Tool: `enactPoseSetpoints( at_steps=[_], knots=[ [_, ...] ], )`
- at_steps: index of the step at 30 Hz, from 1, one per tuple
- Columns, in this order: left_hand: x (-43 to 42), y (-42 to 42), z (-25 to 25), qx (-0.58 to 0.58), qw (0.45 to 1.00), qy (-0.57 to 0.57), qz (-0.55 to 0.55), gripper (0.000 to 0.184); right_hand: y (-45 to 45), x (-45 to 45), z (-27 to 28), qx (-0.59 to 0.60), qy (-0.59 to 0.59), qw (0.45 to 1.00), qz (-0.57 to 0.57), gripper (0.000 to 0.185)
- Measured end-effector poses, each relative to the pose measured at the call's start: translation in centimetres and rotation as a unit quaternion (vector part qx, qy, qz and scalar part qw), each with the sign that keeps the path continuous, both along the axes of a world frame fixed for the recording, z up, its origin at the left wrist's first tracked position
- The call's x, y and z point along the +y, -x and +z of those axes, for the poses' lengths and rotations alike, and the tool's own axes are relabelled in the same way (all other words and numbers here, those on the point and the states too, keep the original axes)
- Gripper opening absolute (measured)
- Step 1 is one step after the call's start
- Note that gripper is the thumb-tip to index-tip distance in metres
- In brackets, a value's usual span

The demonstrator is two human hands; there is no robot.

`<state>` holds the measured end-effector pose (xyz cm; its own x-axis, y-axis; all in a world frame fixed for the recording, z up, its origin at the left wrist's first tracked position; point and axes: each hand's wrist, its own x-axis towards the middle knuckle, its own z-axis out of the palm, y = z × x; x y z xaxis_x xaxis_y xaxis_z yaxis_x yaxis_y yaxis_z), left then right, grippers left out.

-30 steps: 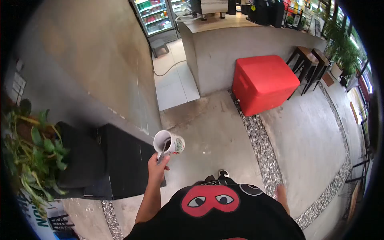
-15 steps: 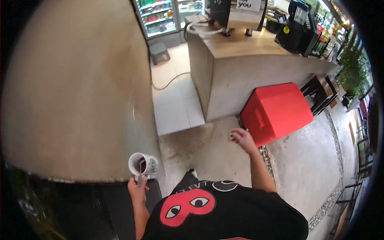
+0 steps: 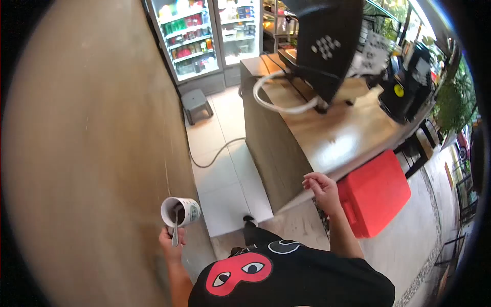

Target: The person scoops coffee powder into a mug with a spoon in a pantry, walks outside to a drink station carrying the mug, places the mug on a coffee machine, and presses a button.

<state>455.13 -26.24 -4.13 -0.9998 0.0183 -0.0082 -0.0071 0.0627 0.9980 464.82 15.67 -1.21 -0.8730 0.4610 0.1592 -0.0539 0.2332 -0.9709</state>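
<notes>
My left hand (image 3: 171, 244) is closed on a white cup (image 3: 190, 212) with a green print, at the lower left beside the wall. The cup is tilted toward me and shows something dark inside. A metal spoon (image 3: 175, 234) stands in it, its handle hanging over the rim above my fingers. My right hand (image 3: 322, 189) is raised near the counter's front corner, left of the red box (image 3: 376, 194). Its fingers are curled loosely, thumb side partly hidden, and no object shows in them.
A wooden-topped counter (image 3: 332, 146) carries a black machine (image 3: 327, 46) with a white hose (image 3: 279, 106). Ahead, a tiled passage (image 3: 217, 176) with a cable (image 3: 220, 153) leads to a grey stool (image 3: 195, 102) and lit fridges (image 3: 189, 38). A brown wall (image 3: 102, 128) rises on the left.
The view has moved forward to the tiled passage, and the counter and fridges look nearer. My right hand has come up from beside my body to the counter. The cup remains in my left hand.
</notes>
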Motion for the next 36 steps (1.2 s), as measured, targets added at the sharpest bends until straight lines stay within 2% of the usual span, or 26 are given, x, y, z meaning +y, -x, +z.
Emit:
enactPoseSetpoints(
  at_steps=[2,4,6,7,10,16,21,25,28,31,36],
  knots=[
    [1.4,4.7,1.0,-0.020,1.000,-0.003,0.011,0.029,7.0,0.8,1.3,-0.006,-0.020,1.000,0.017,0.015],
    [2.3,8.4,1.5,-0.042,0.998,-0.028,0.024,0.030,13.7,1.0,2.1,0.006,0.013,0.998,0.057,0.014],
    [2.7,12.0,2.3,-0.031,0.999,-0.002,0.037,0.029,20.0,0.9,3.1,0.007,0.012,0.995,0.099,0.014],
    [3.0,14.0,2.6,-0.025,0.999,0.008,0.043,0.029,22.9,0.7,4.1,0.027,-0.057,0.992,0.110,0.015],
    [3.2,20.1,2.6,-0.033,0.997,0.020,0.060,0.029,30.9,0.5,4.6,0.039,-0.076,0.986,0.146,0.015],
    [3.8,35.7,2.5,-0.033,0.999,0.023,0.029,0.026,41.6,2.0,3.3,0.022,-0.109,0.986,0.128,0.015],
    [8.1,51.5,4.6,-0.012,1.000,0.006,-0.015,0.028,47.3,2.6,3.8,0.000,0.006,1.000,-0.006,0.013],
    [13.1,62.0,4.5,-0.003,0.993,-0.053,-0.106,0.030,50.1,3.6,4.1,-0.067,-0.030,0.996,-0.045,0.013],
    [17.6,68.5,4.0,0.014,0.988,0.016,-0.151,0.029,52.8,4.2,4.9,-0.082,-0.017,0.992,-0.098,0.013],
    [22.0,73.3,2.5,0.000,0.979,-0.022,-0.204,0.028,55.7,6.6,3.9,-0.066,-0.053,0.987,-0.136,0.013],
    [28.1,79.5,2.8,-0.043,0.968,-0.011,-0.246,0.028,62.8,10.5,3.5,-0.060,-0.104,0.976,-0.182,0.011]
  ],
)
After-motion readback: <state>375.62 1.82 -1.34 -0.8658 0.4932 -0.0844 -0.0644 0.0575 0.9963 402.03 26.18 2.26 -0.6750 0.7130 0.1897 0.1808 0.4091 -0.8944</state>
